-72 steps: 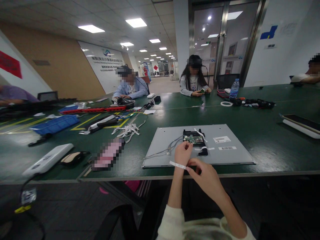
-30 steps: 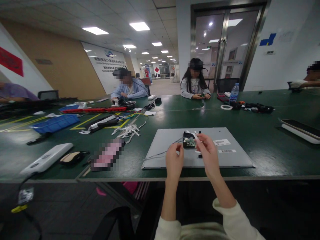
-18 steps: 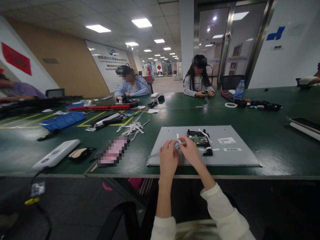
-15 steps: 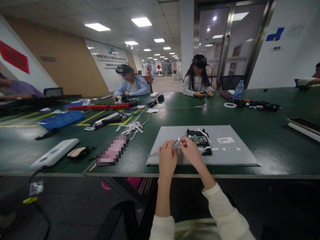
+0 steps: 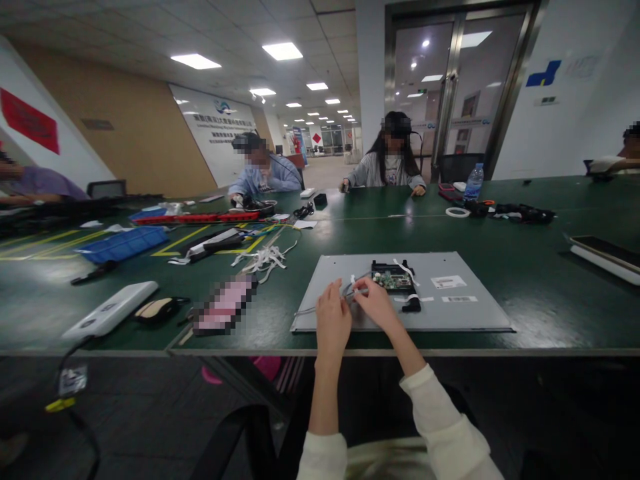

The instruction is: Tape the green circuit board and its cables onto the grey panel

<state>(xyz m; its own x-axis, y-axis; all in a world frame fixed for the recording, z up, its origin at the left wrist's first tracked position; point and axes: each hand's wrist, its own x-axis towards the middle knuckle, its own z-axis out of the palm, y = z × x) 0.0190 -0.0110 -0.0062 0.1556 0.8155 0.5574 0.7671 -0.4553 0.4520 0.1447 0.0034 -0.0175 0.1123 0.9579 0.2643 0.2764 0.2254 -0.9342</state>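
Observation:
A flat grey panel lies on the green table in front of me. On it sits a small green circuit board in a black bracket, with white tape strips around it. A thin grey cable runs over the panel's left edge to my hands. My left hand is closed on the cable, its fingertips partly hidden behind the knuckles. Close beside it, my right hand pinches the same cable just left of the board.
Left of the panel lie a pink phone, white tape strips, a mouse, a white power strip and a blue tray. Two people sit across the table. A water bottle stands at the far right.
My right hand has moved slightly left and down, nearer my left hand, still on the cable. Across the table, one person's hands have moved apart.

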